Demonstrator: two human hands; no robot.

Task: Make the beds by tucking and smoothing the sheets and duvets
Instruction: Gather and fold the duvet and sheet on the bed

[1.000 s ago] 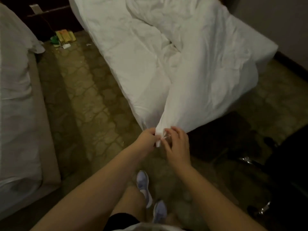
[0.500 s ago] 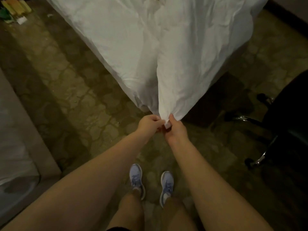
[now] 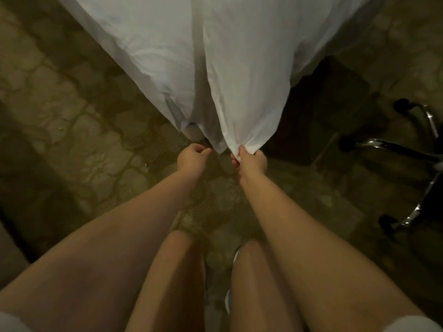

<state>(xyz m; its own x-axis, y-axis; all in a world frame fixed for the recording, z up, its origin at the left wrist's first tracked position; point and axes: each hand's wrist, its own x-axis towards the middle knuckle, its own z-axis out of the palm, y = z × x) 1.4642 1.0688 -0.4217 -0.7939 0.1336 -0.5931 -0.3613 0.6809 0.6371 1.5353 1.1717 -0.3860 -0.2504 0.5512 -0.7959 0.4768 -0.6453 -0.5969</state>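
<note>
Head view: looks straight down on a person standing at the bed's near corner.
Duvet: white crumpled cotton duvet (image 3: 251, 68) hangs off that corner, drawn to a point toward the hands; far part out of frame.
R grip: right hand (image 3: 251, 160) has fingers + thumb curled tight round the duvet's corner, cloth taut, prob. to pull it square.
L grip: left hand (image 3: 191, 158) has fingers curled, just beside the corner tip; can't tell if it pinches any cloth.
Edges: duvet's left fold overlaps a lower white layer (image 3: 189, 130), prob. sheet.
Room: brown stone-pattern floor (image 3: 72, 116) open on the left; right is tighter, w/ black swivel chair on chrome wheeled base (image 3: 383, 143) near, so a step back there could snag.
</note>
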